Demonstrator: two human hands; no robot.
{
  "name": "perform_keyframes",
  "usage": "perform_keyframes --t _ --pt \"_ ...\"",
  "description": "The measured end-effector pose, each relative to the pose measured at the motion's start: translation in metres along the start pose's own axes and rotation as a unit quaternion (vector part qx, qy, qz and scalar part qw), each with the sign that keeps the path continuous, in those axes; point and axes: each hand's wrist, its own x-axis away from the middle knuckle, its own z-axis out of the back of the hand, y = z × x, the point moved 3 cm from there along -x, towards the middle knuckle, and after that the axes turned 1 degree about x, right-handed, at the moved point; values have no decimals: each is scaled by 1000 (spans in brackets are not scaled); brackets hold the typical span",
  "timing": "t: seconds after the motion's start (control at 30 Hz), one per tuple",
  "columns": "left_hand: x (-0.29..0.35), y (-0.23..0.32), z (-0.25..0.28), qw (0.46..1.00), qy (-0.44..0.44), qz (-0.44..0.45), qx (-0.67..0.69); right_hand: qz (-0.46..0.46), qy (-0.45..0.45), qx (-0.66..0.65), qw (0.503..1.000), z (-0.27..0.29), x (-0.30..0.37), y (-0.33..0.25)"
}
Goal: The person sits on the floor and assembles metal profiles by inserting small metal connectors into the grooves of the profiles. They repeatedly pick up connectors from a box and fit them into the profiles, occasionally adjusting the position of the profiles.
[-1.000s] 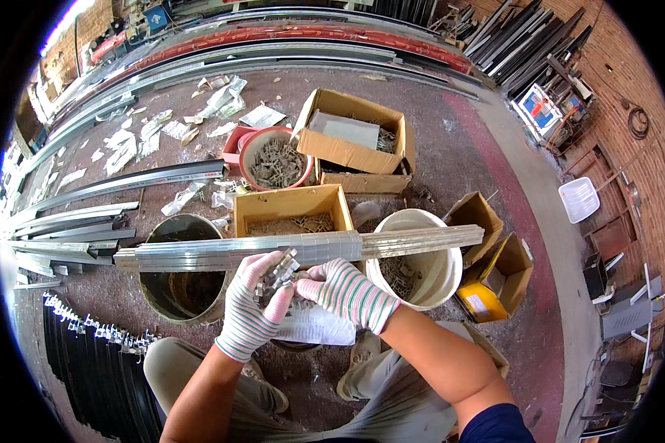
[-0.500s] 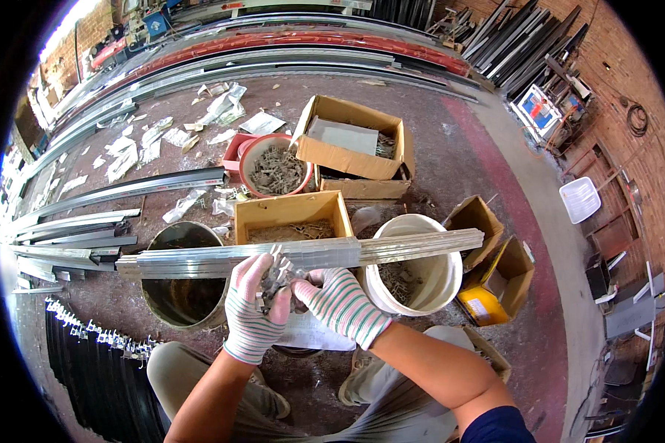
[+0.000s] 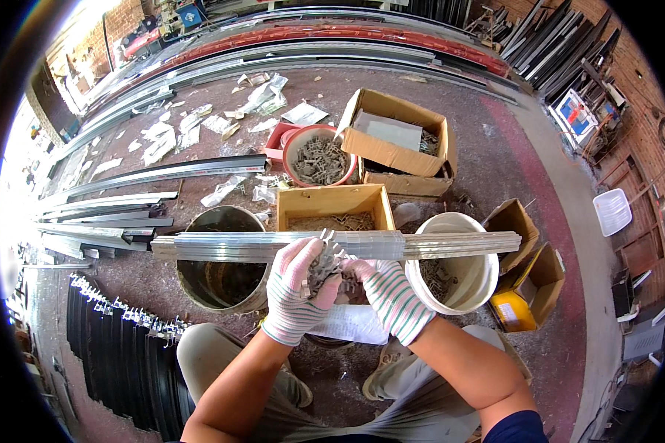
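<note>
My left hand (image 3: 294,299), in a striped knit glove, is closed around a cluster of small grey metal clips (image 3: 322,270). My right hand (image 3: 400,297), gloved alike, has its fingers pinched together at the right side of that cluster; what they hold is hidden. Just beyond both hands, a bundle of long silvery metal strips (image 3: 462,245) lies crosswise over a dark bucket (image 3: 262,299) on the left and a white bucket (image 3: 489,286) on the right. Below the hands is a whitish sheet (image 3: 355,325).
A wooden box (image 3: 332,193) with metal pieces stands behind the strips. Farther back are a red-rimmed tub (image 3: 321,159) of clips and cardboard boxes (image 3: 395,159). Black profiles (image 3: 118,362) with clips at their ends lie at left. An open carton (image 3: 547,284) stands at right.
The whole view has shifted, so the scene sits farther right. My right hand has drawn slightly rightward from the cluster, its fingers now pinched. My left hand keeps its hold on the clips.
</note>
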Motion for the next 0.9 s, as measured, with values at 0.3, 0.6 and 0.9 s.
perform_keyframes --t 0.3,0.6,0.9 --pt "-3 -4 4 999 -13 -25 21 -125 -64 -131 981 4 1 6" --pt "-3 -9 7 995 -18 40 86 -149 -81 -145 975 5 9 -9" --pt "-1 -25 1 816 141 395 397 87 129 258 954 88 -23 -32"
